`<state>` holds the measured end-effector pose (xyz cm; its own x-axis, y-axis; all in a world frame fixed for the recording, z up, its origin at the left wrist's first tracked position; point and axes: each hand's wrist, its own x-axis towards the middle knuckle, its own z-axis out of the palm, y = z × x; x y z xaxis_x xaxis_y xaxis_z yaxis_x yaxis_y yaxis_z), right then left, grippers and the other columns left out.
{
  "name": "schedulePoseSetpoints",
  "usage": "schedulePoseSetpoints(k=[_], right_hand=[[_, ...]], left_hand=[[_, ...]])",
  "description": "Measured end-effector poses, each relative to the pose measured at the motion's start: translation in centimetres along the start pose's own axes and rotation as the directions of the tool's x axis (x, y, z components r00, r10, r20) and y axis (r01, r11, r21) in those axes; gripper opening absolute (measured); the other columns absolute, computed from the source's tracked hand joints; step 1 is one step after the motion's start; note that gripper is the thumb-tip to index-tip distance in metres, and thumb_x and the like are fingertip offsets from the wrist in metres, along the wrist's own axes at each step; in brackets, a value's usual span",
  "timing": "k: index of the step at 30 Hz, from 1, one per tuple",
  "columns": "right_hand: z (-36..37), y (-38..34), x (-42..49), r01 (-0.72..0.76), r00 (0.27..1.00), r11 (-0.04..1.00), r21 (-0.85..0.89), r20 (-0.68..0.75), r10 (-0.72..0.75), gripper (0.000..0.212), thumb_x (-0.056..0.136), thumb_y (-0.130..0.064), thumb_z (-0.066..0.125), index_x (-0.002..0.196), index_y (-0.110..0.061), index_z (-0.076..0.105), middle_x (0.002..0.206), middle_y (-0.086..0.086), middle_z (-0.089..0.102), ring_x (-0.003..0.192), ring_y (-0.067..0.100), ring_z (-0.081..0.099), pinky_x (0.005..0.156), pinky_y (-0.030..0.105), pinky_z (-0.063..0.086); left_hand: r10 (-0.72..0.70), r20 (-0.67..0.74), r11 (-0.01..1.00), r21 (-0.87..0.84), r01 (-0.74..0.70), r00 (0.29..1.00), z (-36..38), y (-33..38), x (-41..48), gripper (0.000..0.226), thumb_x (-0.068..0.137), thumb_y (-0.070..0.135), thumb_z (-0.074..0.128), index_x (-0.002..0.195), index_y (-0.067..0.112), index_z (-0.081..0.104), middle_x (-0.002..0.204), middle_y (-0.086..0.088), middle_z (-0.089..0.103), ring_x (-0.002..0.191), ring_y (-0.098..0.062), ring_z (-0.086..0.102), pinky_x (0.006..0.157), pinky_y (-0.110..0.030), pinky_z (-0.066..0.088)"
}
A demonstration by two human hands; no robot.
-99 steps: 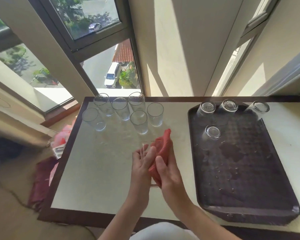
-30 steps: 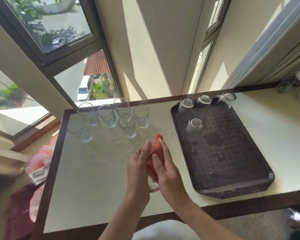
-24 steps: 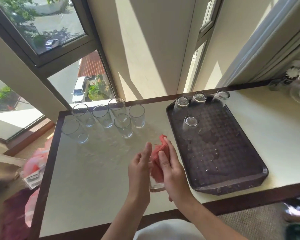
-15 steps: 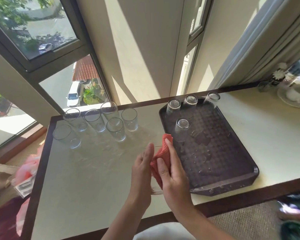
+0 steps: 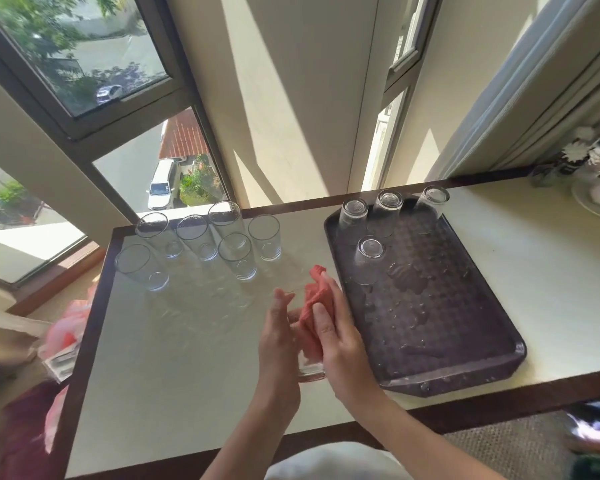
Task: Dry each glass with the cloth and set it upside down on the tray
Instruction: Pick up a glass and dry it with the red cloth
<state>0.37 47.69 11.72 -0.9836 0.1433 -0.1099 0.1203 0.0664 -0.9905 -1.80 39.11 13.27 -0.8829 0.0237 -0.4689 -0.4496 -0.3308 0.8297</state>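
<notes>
A clear glass (image 5: pixel 310 370) is held between my two hands above the table, just left of the tray. My left hand (image 5: pixel 278 344) lies along its left side with the fingers nearly straight. My right hand (image 5: pixel 338 344) presses a red cloth (image 5: pixel 314 299) against and into the glass, fingers bent over the cloth. The dark tray (image 5: pixel 440 327) carries several upside-down glasses (image 5: pixel 369 259) near its far end, and its surface is wet. Several upright glasses (image 5: pixel 236 254) stand in a group at the table's far left.
The pale table (image 5: pixel 174 358) has a dark rim and ends at a window wall. A plate and small items (image 5: pixel 593 188) sit at the far right. Pink and dark red cloth things (image 5: pixel 63 334) lie on the floor to the left.
The cloth and glass have shifted a little between my hands as the right hand works the cloth. The view has swung slightly; the glasses on the table and tray have stayed put.
</notes>
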Motion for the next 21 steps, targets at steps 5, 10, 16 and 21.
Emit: schedulePoseSetpoints(k=[5,10,16,21], right_hand=[[0.5,0.2,1.3,-0.119,0.993,0.991,0.055,0.03,0.117,0.055,0.092,-0.068,0.036,0.144,-0.05,0.034,0.135,-0.021,0.057,0.117,-0.001,0.059,0.1,0.032,0.051],[0.8,0.5,0.6,-0.146,0.986,0.977,0.154,0.102,0.132,0.06,0.092,-0.065,0.042,0.148,-0.047,0.029,0.15,-0.022,0.041,0.13,-0.01,0.046,0.105,0.021,0.044],[0.6,-0.5,4.0,-0.473,0.88,0.782,0.406,0.169,0.444,0.06,0.098,-0.053,0.041,0.122,-0.002,0.061,0.12,0.025,0.066,0.106,0.031,0.069,0.081,0.035,0.059],[-0.3,-0.8,4.5,-0.594,0.787,0.534,0.602,0.3,0.539,0.065,0.095,-0.056,0.041,0.105,-0.001,0.074,0.11,0.024,0.072,0.101,0.039,0.071,0.09,0.049,0.053]], left_hand=[[0.072,0.065,0.991,0.112,-0.079,0.995,-0.4,-0.2,0.6,0.056,0.082,0.054,0.061,0.113,0.007,0.068,0.093,-0.002,0.074,0.087,-0.015,0.07,0.064,-0.022,0.055],[0.049,0.015,0.992,0.116,-0.05,0.999,-0.5,0.1,1.3,0.056,0.087,0.06,0.056,0.11,0.012,0.073,0.099,-0.008,0.078,0.094,-0.023,0.075,0.083,-0.036,0.057],[0.057,-0.042,0.996,0.075,-0.054,0.997,-0.2,0.0,1.9,0.074,0.06,0.047,0.085,0.119,0.009,0.062,0.111,-0.013,0.075,0.103,-0.024,0.073,0.081,-0.032,0.057],[0.168,-0.049,0.986,0.001,-0.168,0.985,-0.2,0.6,1.8,0.084,0.044,0.03,0.091,0.119,0.016,0.058,0.111,-0.015,0.073,0.106,-0.031,0.071,0.09,-0.045,0.057]])
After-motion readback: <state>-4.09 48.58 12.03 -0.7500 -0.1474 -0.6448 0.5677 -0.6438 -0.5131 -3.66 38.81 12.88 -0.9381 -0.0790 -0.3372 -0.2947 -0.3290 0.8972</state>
